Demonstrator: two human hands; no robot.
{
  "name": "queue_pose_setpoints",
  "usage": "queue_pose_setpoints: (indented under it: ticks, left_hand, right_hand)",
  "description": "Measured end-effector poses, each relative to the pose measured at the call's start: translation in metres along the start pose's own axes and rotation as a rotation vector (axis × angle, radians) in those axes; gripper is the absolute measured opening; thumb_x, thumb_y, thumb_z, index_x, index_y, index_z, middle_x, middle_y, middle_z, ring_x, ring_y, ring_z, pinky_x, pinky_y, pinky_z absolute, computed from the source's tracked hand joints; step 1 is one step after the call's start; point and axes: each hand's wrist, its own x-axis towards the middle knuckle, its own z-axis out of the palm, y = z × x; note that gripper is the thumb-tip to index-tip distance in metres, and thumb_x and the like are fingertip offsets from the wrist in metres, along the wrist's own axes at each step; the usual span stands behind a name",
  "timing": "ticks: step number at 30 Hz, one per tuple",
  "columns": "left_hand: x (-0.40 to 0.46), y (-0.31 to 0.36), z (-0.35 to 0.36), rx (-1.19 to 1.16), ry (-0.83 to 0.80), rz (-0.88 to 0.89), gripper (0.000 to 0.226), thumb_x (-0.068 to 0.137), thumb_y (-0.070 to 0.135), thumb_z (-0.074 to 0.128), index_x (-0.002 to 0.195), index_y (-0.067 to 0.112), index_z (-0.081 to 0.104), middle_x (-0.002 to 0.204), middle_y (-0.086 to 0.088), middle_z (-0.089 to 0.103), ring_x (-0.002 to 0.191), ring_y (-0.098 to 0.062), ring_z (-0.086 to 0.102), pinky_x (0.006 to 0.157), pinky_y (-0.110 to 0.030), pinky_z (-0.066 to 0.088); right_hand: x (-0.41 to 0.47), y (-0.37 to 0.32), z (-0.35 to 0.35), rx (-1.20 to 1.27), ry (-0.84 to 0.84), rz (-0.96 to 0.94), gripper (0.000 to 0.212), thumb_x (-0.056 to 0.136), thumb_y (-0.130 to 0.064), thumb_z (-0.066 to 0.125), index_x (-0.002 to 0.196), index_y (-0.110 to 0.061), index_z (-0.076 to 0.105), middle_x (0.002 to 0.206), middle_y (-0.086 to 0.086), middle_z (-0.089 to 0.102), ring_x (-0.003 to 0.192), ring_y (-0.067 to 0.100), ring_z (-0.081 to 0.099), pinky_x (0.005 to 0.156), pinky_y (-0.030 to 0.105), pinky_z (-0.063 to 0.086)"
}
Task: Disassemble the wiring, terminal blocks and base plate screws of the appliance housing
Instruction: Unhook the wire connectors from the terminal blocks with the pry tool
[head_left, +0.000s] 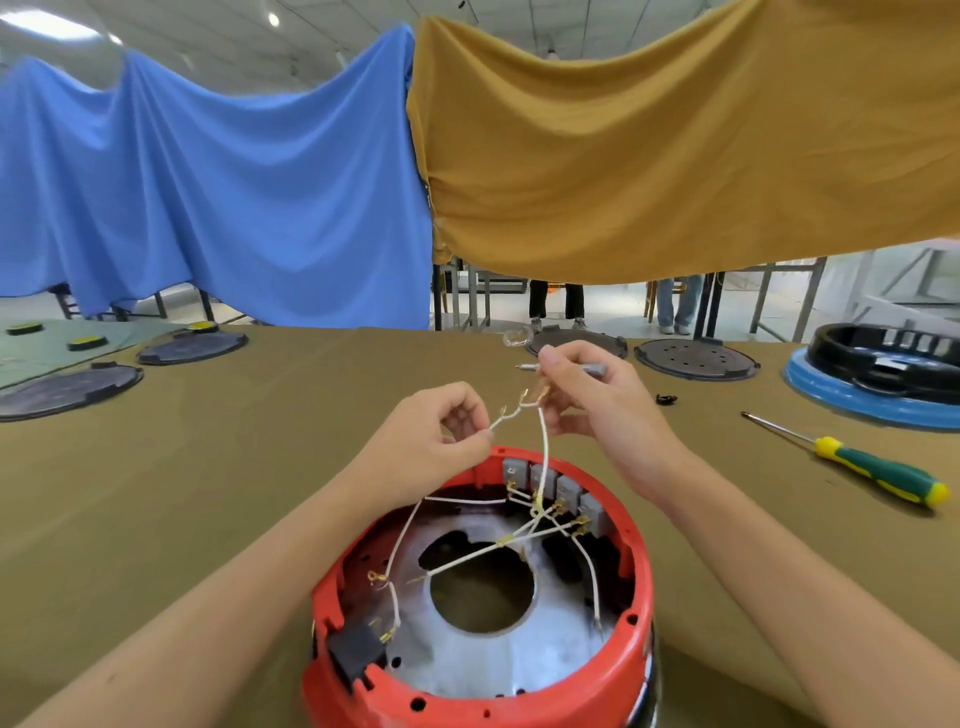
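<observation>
A round red appliance housing (636, 613) lies open side up near the table's front edge, with a silver base plate (467, 660) inside that has a big round hole. Several grey terminal blocks (566, 491) line its far inner wall. White wires (544, 457) with brass lugs run up out of the housing. My left hand (436, 431) pinches one wire end above the far rim. My right hand (592, 395) pinches the other wire ends and also grips a thin silver tool (595, 369) that points left.
A green and yellow screwdriver (878, 470) lies to the right. A small black part (666, 399) sits beyond my right hand. Dark round lids (696, 358) and a black and blue housing (883, 374) stand at the back. Blue and mustard cloths hang behind.
</observation>
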Motion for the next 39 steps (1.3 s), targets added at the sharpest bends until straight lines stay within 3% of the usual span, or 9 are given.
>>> queue_pose_setpoints:
  ticks: [4, 8, 12, 16, 20, 25, 29, 33, 39]
  left_hand:
    - [0.0, -0.004, 0.001, 0.094, 0.061, 0.005, 0.014, 0.085, 0.012, 0.068, 0.078, 0.017, 0.057, 0.086, 0.003, 0.06, 0.068, -0.004, 0.058, 0.062, -0.015, 0.041]
    - [0.002, -0.006, 0.001, 0.066, 0.054, -0.016, 0.013, 0.089, 0.016, 0.068, 0.081, 0.021, 0.057, 0.079, 0.005, 0.064, 0.074, -0.016, 0.06, 0.066, -0.02, 0.045]
    - [0.004, -0.007, -0.003, -0.287, 0.062, -0.093, 0.005, 0.092, 0.011, 0.066, 0.094, 0.016, 0.064, 0.076, 0.006, 0.069, 0.076, -0.01, 0.066, 0.072, -0.024, 0.056]
    - [0.004, -0.011, -0.009, -0.487, 0.042, -0.148, 0.016, 0.093, 0.009, 0.064, 0.108, 0.014, 0.062, 0.081, 0.0, 0.072, 0.082, -0.012, 0.071, 0.074, -0.025, 0.057]
    - [0.012, -0.008, -0.02, -0.35, -0.016, -0.081, 0.015, 0.093, 0.005, 0.062, 0.103, 0.016, 0.06, 0.076, -0.001, 0.07, 0.079, -0.016, 0.069, 0.082, -0.036, 0.057]
    - [0.025, 0.012, -0.042, -0.237, -0.204, -0.005, 0.014, 0.093, 0.01, 0.064, 0.105, 0.015, 0.059, 0.078, -0.003, 0.072, 0.078, -0.017, 0.07, 0.074, -0.024, 0.055]
    - [0.014, 0.017, -0.032, -0.611, -0.086, -0.183, 0.034, 0.076, 0.024, 0.076, 0.105, 0.011, 0.065, 0.086, -0.009, 0.075, 0.082, -0.019, 0.071, 0.079, -0.03, 0.06]
    - [0.006, 0.021, -0.01, -0.857, 0.043, -0.3, 0.026, 0.069, 0.02, 0.078, 0.093, 0.01, 0.073, 0.082, -0.006, 0.073, 0.077, -0.014, 0.069, 0.072, -0.025, 0.058]
    - [0.008, 0.031, -0.008, -0.396, 0.08, -0.106, 0.009, 0.083, 0.007, 0.075, 0.084, 0.016, 0.075, 0.075, -0.004, 0.075, 0.07, -0.012, 0.07, 0.069, -0.018, 0.054]
  right_hand:
    - [-0.001, -0.003, 0.002, 0.062, -0.05, 0.145, 0.026, 0.089, -0.021, 0.073, 0.105, -0.006, 0.06, 0.082, 0.009, 0.067, 0.066, 0.019, 0.062, 0.069, 0.035, 0.059]
    - [-0.001, -0.001, 0.009, 0.046, 0.039, 0.168, 0.02, 0.088, 0.004, 0.068, 0.104, -0.002, 0.059, 0.083, 0.012, 0.067, 0.065, 0.018, 0.067, 0.065, 0.031, 0.059]
    - [0.0, -0.004, 0.008, 0.076, 0.103, 0.182, 0.021, 0.086, 0.009, 0.069, 0.097, -0.004, 0.058, 0.081, 0.014, 0.067, 0.062, 0.018, 0.066, 0.066, 0.033, 0.061]
    - [-0.009, -0.008, 0.01, 0.093, 0.072, 0.214, 0.021, 0.086, 0.009, 0.07, 0.1, -0.001, 0.058, 0.084, 0.017, 0.068, 0.062, 0.019, 0.069, 0.062, 0.03, 0.061]
    - [-0.007, -0.023, 0.004, 0.143, -0.012, 0.325, 0.026, 0.085, 0.012, 0.069, 0.104, 0.0, 0.057, 0.086, 0.019, 0.069, 0.064, 0.02, 0.07, 0.058, 0.027, 0.059]
    - [-0.008, -0.042, -0.009, 0.112, -0.134, 0.351, 0.023, 0.085, 0.011, 0.069, 0.101, -0.002, 0.058, 0.082, 0.019, 0.071, 0.064, 0.02, 0.07, 0.058, 0.023, 0.059]
    - [-0.017, -0.044, -0.014, 0.072, -0.056, 0.215, 0.026, 0.083, 0.003, 0.075, 0.101, -0.005, 0.059, 0.091, 0.02, 0.074, 0.073, 0.024, 0.072, 0.064, 0.031, 0.06]
    - [-0.026, -0.043, -0.012, 0.041, 0.055, 0.106, 0.025, 0.082, 0.003, 0.077, 0.099, -0.004, 0.06, 0.089, 0.019, 0.075, 0.069, 0.022, 0.071, 0.063, 0.03, 0.06]
    - [-0.034, -0.048, -0.023, 0.019, 0.067, 0.133, 0.023, 0.082, 0.006, 0.075, 0.096, -0.004, 0.06, 0.081, 0.016, 0.073, 0.07, 0.022, 0.069, 0.061, 0.029, 0.059]
